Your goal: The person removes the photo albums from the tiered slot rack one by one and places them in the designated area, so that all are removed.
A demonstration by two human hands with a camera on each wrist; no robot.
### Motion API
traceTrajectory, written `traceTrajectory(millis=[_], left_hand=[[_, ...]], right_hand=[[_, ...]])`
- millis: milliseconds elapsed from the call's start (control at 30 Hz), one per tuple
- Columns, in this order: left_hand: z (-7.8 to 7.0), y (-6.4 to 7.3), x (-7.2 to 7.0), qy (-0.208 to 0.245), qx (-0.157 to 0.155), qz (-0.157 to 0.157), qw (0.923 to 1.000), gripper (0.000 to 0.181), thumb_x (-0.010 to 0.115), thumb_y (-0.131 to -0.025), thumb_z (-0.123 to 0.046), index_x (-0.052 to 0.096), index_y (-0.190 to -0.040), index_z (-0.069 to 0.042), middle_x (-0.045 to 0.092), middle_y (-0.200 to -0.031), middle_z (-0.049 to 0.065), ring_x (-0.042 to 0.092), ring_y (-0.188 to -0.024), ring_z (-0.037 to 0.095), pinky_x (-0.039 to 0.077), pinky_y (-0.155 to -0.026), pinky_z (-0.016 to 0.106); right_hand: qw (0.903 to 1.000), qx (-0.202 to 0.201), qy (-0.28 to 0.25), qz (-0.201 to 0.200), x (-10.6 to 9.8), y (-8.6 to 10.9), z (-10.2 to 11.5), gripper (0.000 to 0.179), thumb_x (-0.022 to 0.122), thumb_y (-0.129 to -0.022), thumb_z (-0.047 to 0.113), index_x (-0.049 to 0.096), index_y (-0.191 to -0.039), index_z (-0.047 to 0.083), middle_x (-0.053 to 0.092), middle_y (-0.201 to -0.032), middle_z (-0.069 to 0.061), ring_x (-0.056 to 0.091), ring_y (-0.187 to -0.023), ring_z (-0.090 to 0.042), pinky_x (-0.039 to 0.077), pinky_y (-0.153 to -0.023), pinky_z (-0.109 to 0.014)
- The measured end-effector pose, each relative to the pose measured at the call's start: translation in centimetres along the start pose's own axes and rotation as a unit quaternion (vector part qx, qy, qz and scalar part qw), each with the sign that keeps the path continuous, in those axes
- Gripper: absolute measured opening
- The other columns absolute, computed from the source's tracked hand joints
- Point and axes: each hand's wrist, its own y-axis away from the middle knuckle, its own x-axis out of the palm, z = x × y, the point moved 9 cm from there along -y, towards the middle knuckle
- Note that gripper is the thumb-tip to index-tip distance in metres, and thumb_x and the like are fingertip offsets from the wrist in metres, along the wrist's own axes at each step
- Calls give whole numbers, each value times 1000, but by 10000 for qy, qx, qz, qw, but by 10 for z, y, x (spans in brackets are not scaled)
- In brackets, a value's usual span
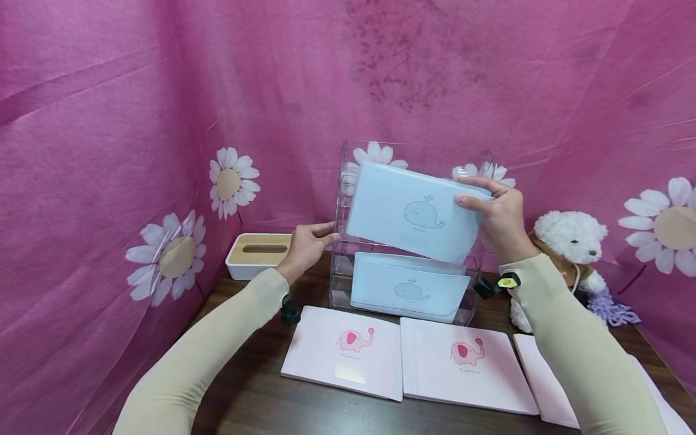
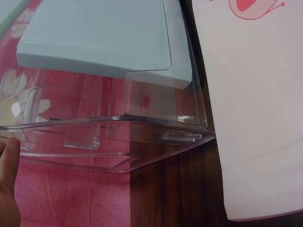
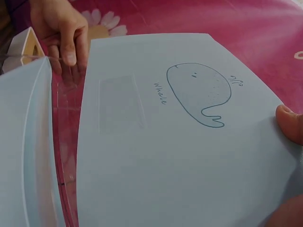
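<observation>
Pale-pink rectangular elephant folders are lying nearest; the right hand is pinching a rectangular pale-blue whale folder, probably light, slick, best edge-held, at the clear plastic rack the left hand is gripping.

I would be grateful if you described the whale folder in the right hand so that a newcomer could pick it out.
Before the pink floral backdrop stands a clear plastic rack. At its upper part, the right hand grips a pale-blue whale folder. That hand sets it apart from the matching folder lower in the rack; its colour, from the pink elephant folders.
</observation>
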Motion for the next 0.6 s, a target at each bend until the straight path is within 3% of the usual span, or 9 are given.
traceTrajectory(millis=[233, 467, 600], left_hand=[[1, 0, 0, 88, -48, 54, 9999, 39, 80, -89, -23, 73, -126, -16, 72, -127, 7, 66, -122, 16, 53, -79, 18], [5, -1, 1, 170, -209, 146, 9995, 40, 79, -90, -23, 72, -128, -18, 73, -128, 5, 69, -117, 16, 59, -90, 26], [4, -1, 2, 215, -177, 137, 9995, 40, 79, -89, -21, 72, -128, -17, 73, -127, 6, 69, -117, 16, 59, -91, 27]], right_hand=[[9988, 210, -421, 106, -1, 8, -5, 33, 73, -82, -16, 79, -106, 5, 80, -96, -3, 77, -78, -14, 64, -67, -29], [9954, 258, -842, 369, 1, 18, -9, 34, 67, -86, -17, 77, -112, 2, 74, -114, 0, 75, -90, -11, 64, -73, -28], [9943, 461, -886, 384, -2, 26, -13, 32, 67, -88, -14, 76, -114, 2, 77, -109, 0, 76, -89, -12, 64, -72, -29]])
